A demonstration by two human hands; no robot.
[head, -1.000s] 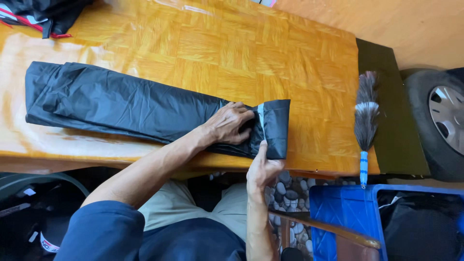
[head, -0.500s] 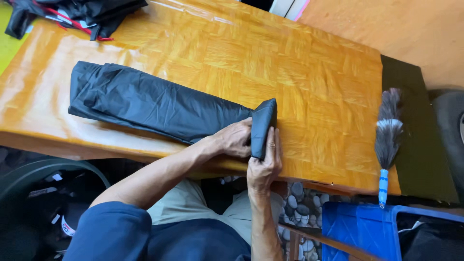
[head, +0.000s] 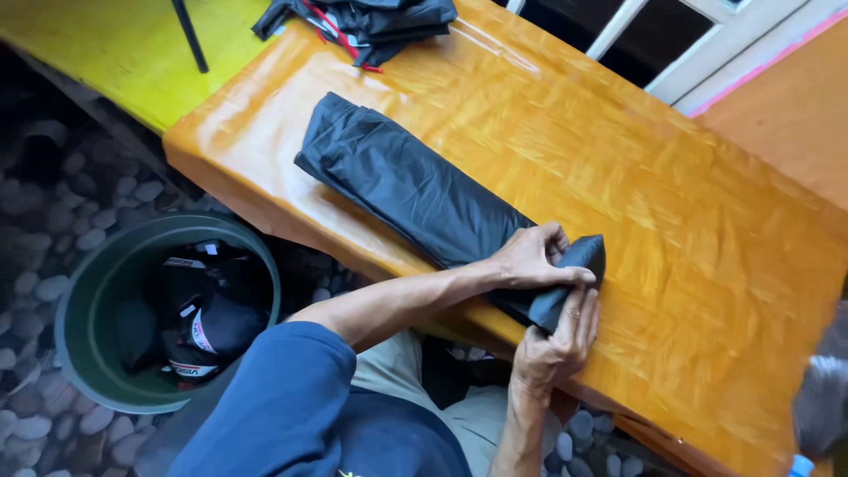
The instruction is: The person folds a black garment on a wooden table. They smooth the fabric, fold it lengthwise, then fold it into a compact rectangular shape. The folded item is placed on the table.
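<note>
Both hands at the right end of the black plastic bag (head: 415, 190), closed on its folded-over tip. Left hand (head: 528, 258) on top of the fold, fingers curled down over the plastic, thumb side toward the body. Right hand (head: 558, 340) below at the near counter edge, fingers pointing up against the underside of the fold, pinching it from the front.

Remaining items, largest to smallest:

- Counter (head: 671, 203): glossy orange-brown wood with a parquet-like grain, running diagonally across the view, near edge toward the body.
- Yellow-green surface (head: 115, 44): butted against the far left end of the counter, crossed by a thin dark rod.
- Green tub (head: 84, 291): round, on the pebbled ground left of the body and below the counter edge, holding dark items with white and red markings.
- Black plastic bag: flattened into a long narrow strip, lying diagonally on the counter from upper left to lower right, right end doubled back and held between both hands close to the near edge.
- Dark bundle (head: 362, 22): crumpled black material with red trim, at the far corner of the counter, well apart from the bag.

Blue sleeve on the left arm, khaki trousers visible beneath the counter edge.
</note>
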